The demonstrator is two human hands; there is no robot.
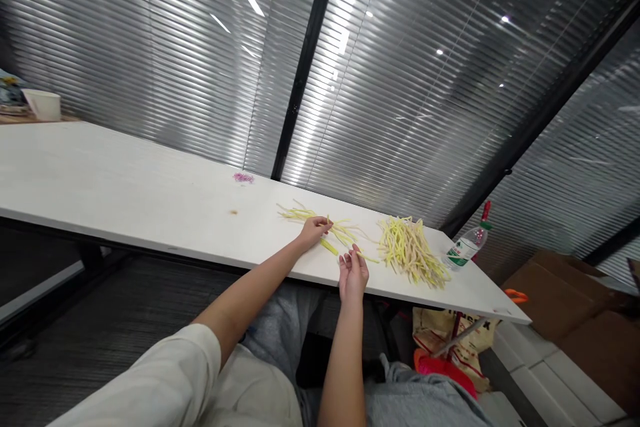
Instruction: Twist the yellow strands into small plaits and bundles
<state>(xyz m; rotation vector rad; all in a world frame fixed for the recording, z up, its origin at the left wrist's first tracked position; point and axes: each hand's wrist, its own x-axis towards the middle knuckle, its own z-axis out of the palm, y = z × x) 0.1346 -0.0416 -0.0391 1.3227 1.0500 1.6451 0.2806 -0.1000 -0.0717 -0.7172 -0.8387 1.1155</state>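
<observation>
"What's nearest?"

"A pale sleeve [175,360] on the left arm. Under the table's right end there's a printed bag [450,340]."

"And the hands?"

"The right hand [354,272] comes first, over the table [150,187] near its front edge. Its fingertips look pinched on a slim yellow strand [370,258], though it's small and hard to be sure. The left hand [312,231] is a little farther in, finger and thumb together on another strand [328,219]."

"Where's the rest of the yellow stuff?"

"A thicker yellow piece [329,246] lies between the hands. Loose strands [295,213] spread on the tabletop around the left hand, and a big tangled pile [407,250] sits to the right of both hands."

"Past that?"

"A clear bottle [465,250] with a green cap stands just beside the pile, at its right. Pink bits [243,177] lie near the far edge, left of the hands. A white tub [44,105] is at far left, and slatted blinds [200,67] fill the background."
</observation>
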